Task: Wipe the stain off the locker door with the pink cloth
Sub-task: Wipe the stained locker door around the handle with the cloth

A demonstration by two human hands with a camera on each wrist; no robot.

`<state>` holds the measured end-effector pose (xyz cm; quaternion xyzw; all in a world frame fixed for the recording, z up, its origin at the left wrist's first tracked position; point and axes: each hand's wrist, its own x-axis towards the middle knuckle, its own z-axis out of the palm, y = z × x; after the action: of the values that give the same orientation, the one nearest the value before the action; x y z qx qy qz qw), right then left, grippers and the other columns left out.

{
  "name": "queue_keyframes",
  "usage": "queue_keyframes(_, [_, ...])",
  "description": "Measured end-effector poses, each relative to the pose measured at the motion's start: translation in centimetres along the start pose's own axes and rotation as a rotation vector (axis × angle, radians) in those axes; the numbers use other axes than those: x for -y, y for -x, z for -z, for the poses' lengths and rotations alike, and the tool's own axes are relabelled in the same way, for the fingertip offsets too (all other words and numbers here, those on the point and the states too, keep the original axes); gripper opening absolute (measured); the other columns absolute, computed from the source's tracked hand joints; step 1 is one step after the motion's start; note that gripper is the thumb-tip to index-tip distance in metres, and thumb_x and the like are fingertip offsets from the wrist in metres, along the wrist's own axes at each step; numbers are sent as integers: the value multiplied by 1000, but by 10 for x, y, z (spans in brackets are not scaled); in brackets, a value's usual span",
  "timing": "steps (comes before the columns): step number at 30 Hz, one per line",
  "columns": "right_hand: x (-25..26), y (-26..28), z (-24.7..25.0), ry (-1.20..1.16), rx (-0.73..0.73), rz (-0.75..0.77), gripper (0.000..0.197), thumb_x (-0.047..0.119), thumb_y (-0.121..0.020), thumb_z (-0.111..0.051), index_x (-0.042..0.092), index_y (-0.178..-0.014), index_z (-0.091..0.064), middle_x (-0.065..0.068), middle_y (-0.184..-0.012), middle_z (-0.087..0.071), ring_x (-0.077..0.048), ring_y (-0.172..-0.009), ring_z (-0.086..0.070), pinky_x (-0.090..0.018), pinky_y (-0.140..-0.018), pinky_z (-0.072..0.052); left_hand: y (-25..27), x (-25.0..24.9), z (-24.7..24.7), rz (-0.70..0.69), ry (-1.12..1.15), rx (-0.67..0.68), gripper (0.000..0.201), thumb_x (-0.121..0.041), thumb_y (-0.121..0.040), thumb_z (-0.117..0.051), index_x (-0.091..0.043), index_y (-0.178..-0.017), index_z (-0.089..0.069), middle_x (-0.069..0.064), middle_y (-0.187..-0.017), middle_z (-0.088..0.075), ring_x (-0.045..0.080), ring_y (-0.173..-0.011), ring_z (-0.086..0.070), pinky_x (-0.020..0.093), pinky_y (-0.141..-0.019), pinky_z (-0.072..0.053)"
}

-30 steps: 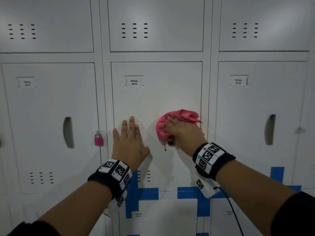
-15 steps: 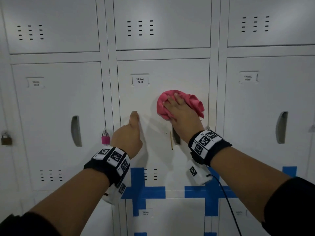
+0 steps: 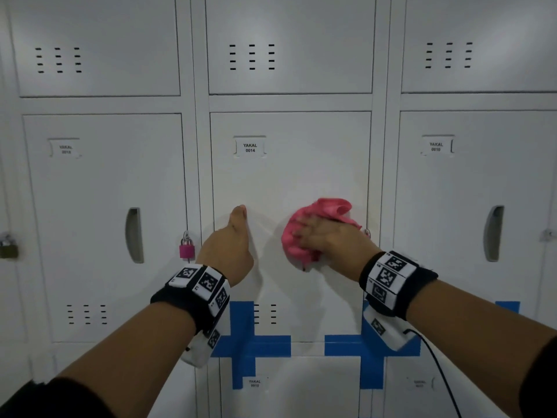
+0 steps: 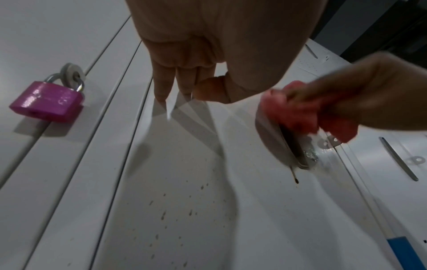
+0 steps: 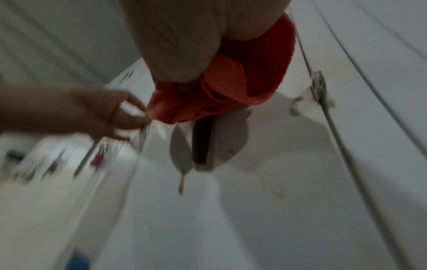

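The right hand (image 3: 325, 239) grips the bunched pink cloth (image 3: 301, 233) against the locker door (image 3: 289, 176), over the handle recess where a brown drip (image 4: 294, 175) runs. The left hand (image 3: 232, 245) rests straight-fingered on the door, seemingly steadying it.

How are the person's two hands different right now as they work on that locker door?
The right hand presses a crumpled pink cloth against the white metal locker door beside its recessed handle; the left hand holds nothing. The left hand's straight fingers touch the door near its left edge, edge-on, while the right hand's fingers sink into the cloth. The right hand looks motion-blurred in the left wrist view; the left hand looks sharp. Both meet the same door at similar height.
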<state>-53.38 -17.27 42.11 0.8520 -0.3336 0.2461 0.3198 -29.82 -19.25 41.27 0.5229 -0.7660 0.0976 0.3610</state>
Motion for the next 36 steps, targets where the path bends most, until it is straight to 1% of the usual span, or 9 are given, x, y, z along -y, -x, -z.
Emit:
queue_keyframes(3, [-1,-18,16,-151,-308,-241,40,-10,-85,-57,10,-118,-66,-9,-133,-58,-21,-130,-45,-42,-112,-32,-1,1,1,-4,19,15,74,4,-78,-42,-9,-145,-13,-1,-61,-43,25,-59,-48,33,-57,-38])
queue_keyframes(5, [-3,-26,20,-151,-383,-335,49,-13,-86,-50,11,-128,-59,-8,-142,-49,-19,-137,-35,-35,-116,-20,0,1,0,-11,14,15,75,4,-78,-42,-9,-146,-12,-2,-60,-44,22,-55,-47,32,-54,-37])
queue_keyframes(10, [2,-35,-2,-63,-144,-287,70,-13,-73,-65,4,-139,-46,-15,-150,-36,-33,-143,-20,-39,-118,-10,0,0,1,-9,14,9,76,4,-77,-41,-10,-146,-12,-1,-61,-45,26,-60,-50,35,-57,-39])
queue_keyframes(16, [15,-28,-28,-72,-17,-77,40,13,-91,-62,16,-131,-58,-4,-150,-39,-17,-144,-14,-31,-119,1,3,-3,3,-18,46,-4,65,3,-79,-41,-8,-139,-19,0,-60,-45,24,-55,-47,36,-57,-39])
queue_keyframes(20, [24,-17,-39,-40,158,136,27,16,-88,-65,17,-115,-69,-4,-136,-56,-24,-140,-30,-42,-118,-14,5,-5,5,-22,47,-4,66,-1,-83,-43,-7,-143,-15,-2,-60,-42,25,-57,-46,36,-59,-39])
queue_keyframes(24, [19,0,-35,-39,376,173,23,14,-87,-50,13,-93,-72,-5,-119,-67,-24,-132,-42,-39,-113,-24,2,0,2,0,31,-1,74,5,-77,-41,-11,-144,-13,2,-58,-48,20,-51,-47,34,-52,-38])
queue_keyframes(27, [13,14,-20,-60,462,181,21,-1,-82,-55,2,-94,-71,-16,-122,-64,-32,-128,-48,-44,-109,-34,2,1,0,6,29,-2,75,4,-77,-41,-12,-144,-12,4,-58,-50,18,-50,-48,31,-47,-34])
queue_keyframes(32, [0,28,-7,68,341,247,22,-1,-75,-56,6,-82,-75,-11,-110,-71,-29,-121,-56,-48,-97,-47,2,0,0,10,27,10,75,3,-78,-41,-12,-145,-10,4,-58,-50,17,-49,-49,28,-43,-31])
queue_keyframes(36, [-6,12,12,10,10,131,26,14,-89,-47,12,-91,-73,-5,-117,-67,-22,-126,-48,-36,-108,-34,2,0,-1,20,26,9,75,3,-79,-41,-13,-145,-9,4,-58,-51,17,-50,-49,28,-45,-33])
